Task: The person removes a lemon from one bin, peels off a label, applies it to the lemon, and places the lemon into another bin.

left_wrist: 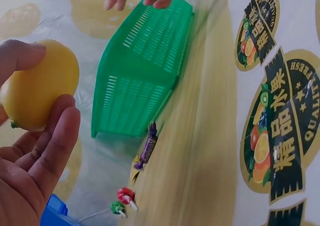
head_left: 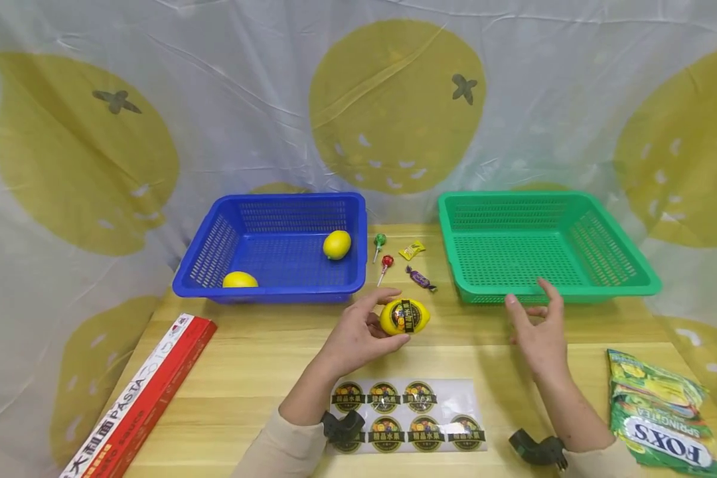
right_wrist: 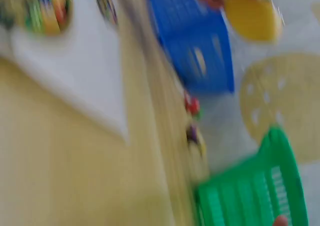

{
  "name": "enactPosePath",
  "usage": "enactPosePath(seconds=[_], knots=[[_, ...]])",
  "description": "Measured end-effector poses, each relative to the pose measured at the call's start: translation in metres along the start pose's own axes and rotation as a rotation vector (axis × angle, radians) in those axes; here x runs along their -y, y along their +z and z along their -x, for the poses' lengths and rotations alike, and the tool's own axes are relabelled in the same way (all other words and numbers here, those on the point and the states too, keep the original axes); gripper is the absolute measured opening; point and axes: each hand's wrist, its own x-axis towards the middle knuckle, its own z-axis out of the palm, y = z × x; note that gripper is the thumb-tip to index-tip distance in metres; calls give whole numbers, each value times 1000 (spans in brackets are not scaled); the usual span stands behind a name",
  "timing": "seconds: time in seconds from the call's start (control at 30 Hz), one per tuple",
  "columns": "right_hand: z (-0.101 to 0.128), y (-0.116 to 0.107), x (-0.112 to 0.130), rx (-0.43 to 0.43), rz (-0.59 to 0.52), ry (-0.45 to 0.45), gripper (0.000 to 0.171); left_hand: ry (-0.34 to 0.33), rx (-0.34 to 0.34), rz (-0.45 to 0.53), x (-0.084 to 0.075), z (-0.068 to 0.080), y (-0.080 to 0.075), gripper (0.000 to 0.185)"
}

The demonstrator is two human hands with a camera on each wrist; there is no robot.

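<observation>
My left hand grips a yellow lemon between thumb and fingers above the middle of the table. A round dark sticker with fruit pictures is on its upper face. In the left wrist view the lemon shows its plain side and a small green tip. My right hand holds nothing; its fingers are apart and loosely bent near the front rim of the green basket. Below the hands lies a white sheet with several matching stickers and a bare spot at upper right. The right wrist view is blurred.
At the back left stands a blue basket with two lemons inside. Between the baskets lie two lollipops and two wrapped candies. A red pasta box is at far left, a green Fox's bag at far right.
</observation>
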Motion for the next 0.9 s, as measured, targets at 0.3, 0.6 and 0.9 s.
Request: enactPosePath(seconds=[0.3, 0.6, 0.9], knots=[[-32, -31, -12, -23, 4, 123, 95, -7, -28, -32, -7, -10, 3, 62], [-34, -29, -12, -49, -24, 145, 93, 134, 65, -178, -42, -70, 12, 59], [-36, -26, -14, -68, -49, 142, 91, 205, 126, -554, -56, -143, 38, 63]])
